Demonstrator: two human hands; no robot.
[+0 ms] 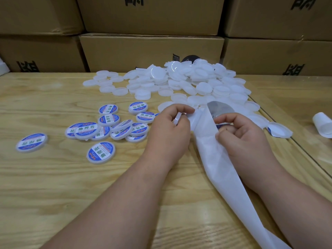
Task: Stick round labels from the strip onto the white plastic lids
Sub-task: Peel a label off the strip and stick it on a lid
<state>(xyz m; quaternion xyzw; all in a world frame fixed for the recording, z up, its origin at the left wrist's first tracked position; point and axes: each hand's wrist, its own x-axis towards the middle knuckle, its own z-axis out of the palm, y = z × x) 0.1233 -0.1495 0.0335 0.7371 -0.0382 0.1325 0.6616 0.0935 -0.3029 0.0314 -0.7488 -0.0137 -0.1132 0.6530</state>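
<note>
My left hand (170, 128) grips a white plastic lid (177, 119) on edge, mostly hidden by the fingers. My right hand (239, 133) pinches a round blue label (221, 125) that is curling off the white backing strip (215, 155). The strip runs from between my hands down to the lower right corner. A heap of bare white lids (179, 81) lies beyond my hands. Several lids with blue labels (107, 128) lie to the left on the wooden table (53, 186).
Stacked cardboard boxes (150, 49) wall off the far edge of the table. A roll of white backing paper (323, 126) lies at the right, past a seam in the tabletop. One lid with a label edge (279, 130) sits right of my right hand.
</note>
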